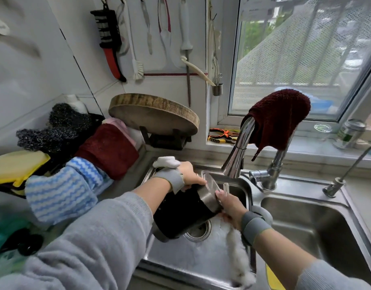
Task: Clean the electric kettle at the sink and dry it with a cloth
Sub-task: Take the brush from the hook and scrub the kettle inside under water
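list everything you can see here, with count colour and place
kettle: 1, black and steel, tilted over the left sink basin
white cloth: 1, hangs below the right hand in the basin
sink: 1, steel, two basins
tap: 1, chrome, behind the sink
small tap: 1, chrome, far right
red cloth: 1, dark red, draped over the tap
chopping board: 1, wood, round, on a stand at the back
folded cloths: several, blue-striped, red, yellow, dark, left counter
hanging utensils: several, on the wall
pliers: orange and yellow, windowsill
can: 1, windowsill
left hand: grips the kettle
right hand: at the kettle's rim, holding the white cloth
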A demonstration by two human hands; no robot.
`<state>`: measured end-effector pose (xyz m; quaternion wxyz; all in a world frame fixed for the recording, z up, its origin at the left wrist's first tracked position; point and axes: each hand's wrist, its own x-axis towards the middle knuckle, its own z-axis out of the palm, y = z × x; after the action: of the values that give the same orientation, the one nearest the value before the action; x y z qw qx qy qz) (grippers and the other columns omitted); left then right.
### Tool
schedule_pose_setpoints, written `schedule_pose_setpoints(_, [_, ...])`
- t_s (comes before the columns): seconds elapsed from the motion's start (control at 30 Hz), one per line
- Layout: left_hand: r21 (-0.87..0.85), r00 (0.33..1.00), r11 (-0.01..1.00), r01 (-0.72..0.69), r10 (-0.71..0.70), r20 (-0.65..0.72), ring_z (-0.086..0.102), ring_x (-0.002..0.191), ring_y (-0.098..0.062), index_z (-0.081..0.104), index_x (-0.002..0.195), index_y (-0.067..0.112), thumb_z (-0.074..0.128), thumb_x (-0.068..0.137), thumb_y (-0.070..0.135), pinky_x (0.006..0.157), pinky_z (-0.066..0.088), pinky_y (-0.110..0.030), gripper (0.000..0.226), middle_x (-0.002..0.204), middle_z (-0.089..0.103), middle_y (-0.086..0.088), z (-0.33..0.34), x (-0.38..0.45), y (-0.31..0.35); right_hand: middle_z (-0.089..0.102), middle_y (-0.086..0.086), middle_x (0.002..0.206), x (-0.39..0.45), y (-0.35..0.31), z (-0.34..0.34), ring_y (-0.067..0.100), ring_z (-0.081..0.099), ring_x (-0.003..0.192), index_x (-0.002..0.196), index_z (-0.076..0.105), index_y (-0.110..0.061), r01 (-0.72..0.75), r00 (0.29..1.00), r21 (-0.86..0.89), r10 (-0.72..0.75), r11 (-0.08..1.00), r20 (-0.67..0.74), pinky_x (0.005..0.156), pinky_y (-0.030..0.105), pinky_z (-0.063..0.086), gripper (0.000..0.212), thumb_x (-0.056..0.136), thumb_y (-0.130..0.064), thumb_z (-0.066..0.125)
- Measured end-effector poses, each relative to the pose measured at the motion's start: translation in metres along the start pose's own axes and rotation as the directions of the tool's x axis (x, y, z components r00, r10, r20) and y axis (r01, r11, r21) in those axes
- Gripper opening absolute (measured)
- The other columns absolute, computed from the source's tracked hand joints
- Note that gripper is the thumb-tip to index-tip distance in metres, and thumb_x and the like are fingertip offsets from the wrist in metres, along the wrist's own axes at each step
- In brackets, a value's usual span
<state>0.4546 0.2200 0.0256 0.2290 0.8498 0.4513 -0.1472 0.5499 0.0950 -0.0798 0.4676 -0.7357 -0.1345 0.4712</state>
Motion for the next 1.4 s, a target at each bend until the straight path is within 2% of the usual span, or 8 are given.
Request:
schedule_pose_setpoints(0.17, [-0.034,0.985,0.995,0.096,-0.091,0.145,0.066,0.091,-0.028,0.068,0.093,0.002,0.062,0.078,0.063,0.063,0.037,-0.025,0.063,0.093,0.070,-0.013,0.032,0.005,-0.065,0.048,0.005,0.075,0.003,0.007,0.026,0.015,0.042,0.049,0.130,0.047,-0.018,0.100,0.994,-0.127,-0.093,0.987,0.057,0.028,0.011,0.025,0.036,0.095,-0.019,0.052])
schedule_pose_setpoints(0.3, [-0.147,0.970,0.977,0.156,-0.124,0.208,0.053,0.063,-0.014,0.054,0.070,0.017,0.062,0.080,0.060,0.053,0.037,-0.022,0.045,0.066,0.054,0.002,0.079,0.019,-0.110,0.047,0.004,0.072,0.021,0.025,0.045,0.014,0.042,0.050,0.136,0.040,-0.024,0.045,0.996,-0.151,-0.032,0.988,0.087,0.032,0.013,0.028,0.043,0.095,-0.021,0.051])
schedule_pose_setpoints(0.63, [-0.313,0.914,0.900,0.303,-0.181,0.362,0.067,0.080,-0.026,0.062,0.089,0.013,0.061,0.081,0.059,0.081,0.058,-0.037,0.047,0.086,0.065,-0.011,0.147,0.032,-0.158,0.053,-0.001,0.075,0.047,0.044,0.076,0.012,0.047,0.054,0.100,0.062,-0.020,-0.017,0.994,-0.266,0.046,0.964,0.103,0.045,0.019,0.034,0.013,0.093,-0.024,0.052])
schedule_pose_setpoints(0.77, [-0.127,0.880,0.947,0.294,-0.217,0.423,0.056,0.060,-0.019,0.065,0.085,0.012,0.059,0.086,0.053,0.055,0.043,-0.022,0.041,0.079,0.064,-0.004,0.145,0.024,-0.163,0.045,0.001,0.057,0.049,0.039,0.077,0.017,0.048,0.045,0.074,0.056,-0.014,0.013,0.987,-0.397,0.051,0.918,0.151,0.042,0.020,0.034,0.022,0.093,-0.025,0.051])
schedule_pose_setpoints(0.97, [-0.107,0.946,0.979,0.173,-0.135,0.294,0.057,0.072,-0.018,0.069,0.077,0.015,0.063,0.087,0.039,0.055,0.038,-0.021,0.027,0.079,0.066,-0.005,0.115,0.017,-0.142,0.056,0.007,0.060,0.043,-0.003,0.076,0.013,0.049,0.041,0.065,0.053,-0.010,0.144,0.984,-0.293,-0.105,0.945,0.144,0.044,0.022,0.039,0.031,0.093,-0.024,0.053])
schedule_pose_setpoints(1.17, [-0.329,0.994,0.940,-0.092,0.108,0.030,0.063,0.105,-0.012,0.071,0.106,0.020,0.066,0.086,0.037,0.099,0.047,-0.031,0.026,0.110,0.071,0.001,0.027,-0.012,-0.101,0.060,0.011,0.068,-0.011,-0.100,0.078,0.014,0.052,0.044,0.089,0.048,-0.008,0.325,0.906,0.005,-0.313,0.946,0.284,0.041,0.022,0.038,0.021,0.096,-0.027,0.051])
schedule_pose_setpoints(1.3, [-0.329,0.964,0.906,-0.268,0.253,-0.086,0.054,0.082,0.007,0.065,0.118,0.007,0.062,0.092,0.021,0.073,0.039,-0.001,0.029,0.112,0.067,-0.006,-0.032,-0.038,-0.071,0.061,0.009,0.068,-0.046,-0.174,0.075,0.013,0.050,0.048,0.088,0.050,-0.011,0.400,0.849,0.146,-0.426,0.905,0.314,0.044,0.020,0.038,0.022,0.096,-0.031,0.052])
schedule_pose_setpoints(1.4, [-0.362,0.940,0.872,-0.329,0.269,-0.208,0.055,0.072,0.010,0.064,0.116,0.003,0.059,0.091,0.007,0.079,0.042,-0.008,0.025,0.102,0.065,0.000,-0.080,-0.055,-0.053,0.060,0.009,0.066,-0.062,-0.230,0.073,0.010,0.045,0.044,0.081,0.050,-0.013,0.467,0.813,0.196,-0.506,0.862,0.289,0.039,0.017,0.035,0.023,0.095,-0.031,0.053])
